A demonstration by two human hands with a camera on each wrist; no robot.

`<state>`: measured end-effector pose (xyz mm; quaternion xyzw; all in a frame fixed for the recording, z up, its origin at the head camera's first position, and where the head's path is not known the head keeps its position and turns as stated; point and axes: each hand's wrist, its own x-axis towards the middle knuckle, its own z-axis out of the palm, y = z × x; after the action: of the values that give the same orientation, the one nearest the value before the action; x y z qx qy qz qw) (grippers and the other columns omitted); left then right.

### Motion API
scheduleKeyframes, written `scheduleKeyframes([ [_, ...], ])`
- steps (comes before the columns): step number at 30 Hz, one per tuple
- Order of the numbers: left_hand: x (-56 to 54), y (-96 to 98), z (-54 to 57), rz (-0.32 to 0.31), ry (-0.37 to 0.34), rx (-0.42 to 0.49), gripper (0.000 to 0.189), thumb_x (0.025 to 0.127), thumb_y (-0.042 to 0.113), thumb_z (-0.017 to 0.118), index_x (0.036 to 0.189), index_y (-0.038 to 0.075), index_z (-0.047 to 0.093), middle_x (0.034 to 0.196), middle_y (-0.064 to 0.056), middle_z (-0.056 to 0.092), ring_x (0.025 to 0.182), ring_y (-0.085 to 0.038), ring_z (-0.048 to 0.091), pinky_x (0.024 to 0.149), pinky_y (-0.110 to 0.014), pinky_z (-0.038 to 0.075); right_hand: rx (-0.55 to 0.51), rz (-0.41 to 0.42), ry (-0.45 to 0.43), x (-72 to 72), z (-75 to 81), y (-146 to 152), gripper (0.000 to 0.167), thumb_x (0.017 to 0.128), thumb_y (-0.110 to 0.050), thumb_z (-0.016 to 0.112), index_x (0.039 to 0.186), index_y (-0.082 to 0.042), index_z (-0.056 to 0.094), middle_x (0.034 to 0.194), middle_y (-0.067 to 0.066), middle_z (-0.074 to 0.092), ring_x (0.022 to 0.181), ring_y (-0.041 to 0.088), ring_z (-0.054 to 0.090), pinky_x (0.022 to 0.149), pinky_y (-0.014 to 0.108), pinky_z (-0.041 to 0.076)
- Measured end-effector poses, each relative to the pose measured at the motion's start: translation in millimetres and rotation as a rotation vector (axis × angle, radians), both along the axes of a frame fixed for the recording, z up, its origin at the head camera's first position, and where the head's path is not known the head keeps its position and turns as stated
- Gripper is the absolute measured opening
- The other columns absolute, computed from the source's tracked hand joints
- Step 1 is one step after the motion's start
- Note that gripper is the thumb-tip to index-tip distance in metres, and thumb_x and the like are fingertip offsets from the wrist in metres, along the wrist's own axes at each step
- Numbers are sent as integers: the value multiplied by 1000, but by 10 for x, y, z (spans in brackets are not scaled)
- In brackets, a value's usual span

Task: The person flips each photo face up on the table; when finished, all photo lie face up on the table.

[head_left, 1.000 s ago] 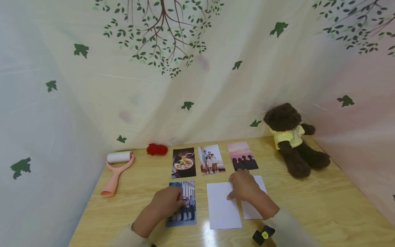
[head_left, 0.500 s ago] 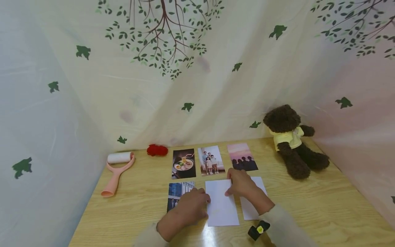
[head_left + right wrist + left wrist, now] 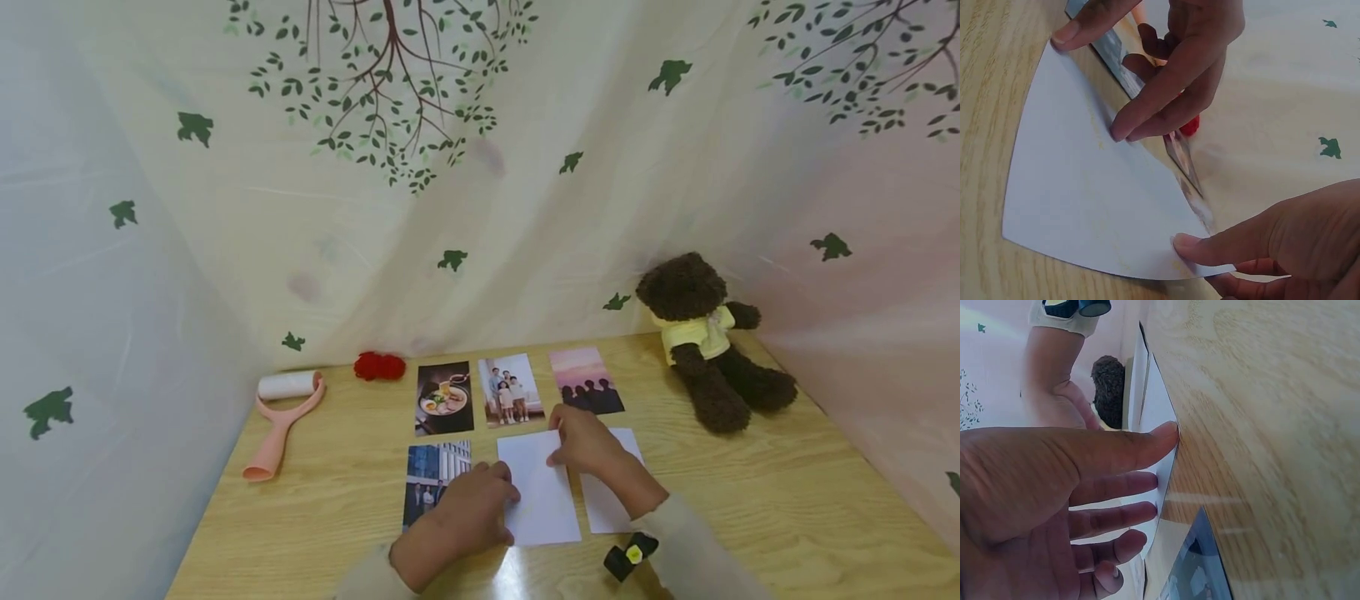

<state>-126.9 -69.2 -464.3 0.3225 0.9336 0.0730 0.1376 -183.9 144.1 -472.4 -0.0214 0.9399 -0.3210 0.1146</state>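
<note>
A blank white photo-sized card (image 3: 536, 500) lies in the front row, bowed upward in the right wrist view. My right hand (image 3: 588, 446) pinches its far right corner, thumb (image 3: 1188, 245) on top and a finger beneath. My left hand (image 3: 474, 507) touches the card's left edge with fairly straight fingers, its thumb (image 3: 1163, 434) at the near corner. Beside the card on the right, a second white card (image 3: 611, 504) is partly covered by my right hand. To the left, a photo (image 3: 423, 483) of people before a tall building is partly hidden by my left hand.
Behind lie photos of a noodle bowl (image 3: 445, 404), a family (image 3: 512, 392) and silhouettes at sunset (image 3: 585, 379). A pink-handled lint roller (image 3: 277, 433) and a red fuzzy object (image 3: 379, 366) are at the left. A brown teddy bear (image 3: 708, 342) sits at the right against the curtain (image 3: 525, 208).
My left hand has moved right from the building photo to the white card's left edge. The white card has shifted slightly up and left, with my right hand still at its corner.
</note>
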Motion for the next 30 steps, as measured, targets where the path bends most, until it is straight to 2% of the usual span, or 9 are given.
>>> scheduleKeyframes([
  [5,-3,14,5,30,-4,26,37,84,40,88,116,21,82,116,1,69,92,-13,57,79,-27,51,-160,11,-4,-25,63,63,34,82,-6,89,105,-4,63,79,6,56,66,18,52,58,30,43],
  [8,-4,34,16,50,11,53,33,89,41,84,112,17,81,105,1,70,85,-13,58,74,-29,50,-271,22,-41,-41,89,100,29,86,-4,84,106,-1,63,83,7,54,64,17,57,57,32,51],
  [11,-9,68,43,91,-6,87,31,95,43,78,105,14,78,87,1,68,74,-12,55,67,-29,47,-393,18,-108,-47,114,118,25,91,-4,78,110,1,63,87,8,55,60,18,63,56,37,59],
  [16,-13,133,93,176,-42,144,51,102,60,60,94,12,72,66,2,57,59,-12,49,56,-30,41,-542,8,-165,-33,141,101,27,95,-7,74,117,2,62,91,9,60,64,18,67,60,42,63],
  [19,-14,154,117,207,-51,189,65,102,68,51,98,8,74,68,1,62,59,-11,53,55,-30,43,-629,15,-168,-12,150,72,31,96,-8,74,121,5,60,91,8,61,69,18,67,64,43,64],
  [21,-18,157,132,225,-68,226,67,102,69,50,98,7,75,70,1,64,59,-11,55,55,-30,44,-683,31,-167,2,156,45,33,97,-9,73,123,7,58,91,7,61,72,17,67,66,43,65],
  [24,-31,148,134,246,-115,295,62,103,65,53,90,10,77,67,3,62,57,-11,54,53,-29,43,-765,54,-168,20,164,0,39,98,-8,71,128,10,52,92,6,63,73,17,67,67,42,65],
  [26,-43,137,135,253,-150,349,54,104,58,55,82,13,76,60,7,56,53,-9,49,51,-28,39,-805,62,-170,32,163,-23,44,98,-7,69,132,10,47,94,6,65,74,17,69,68,40,65],
  [30,-62,105,143,240,-171,435,49,104,39,55,60,19,62,49,13,40,45,-5,36,46,-24,28,-834,75,-162,66,155,-45,47,99,-4,66,137,9,42,97,7,66,77,18,72,74,39,65],
])
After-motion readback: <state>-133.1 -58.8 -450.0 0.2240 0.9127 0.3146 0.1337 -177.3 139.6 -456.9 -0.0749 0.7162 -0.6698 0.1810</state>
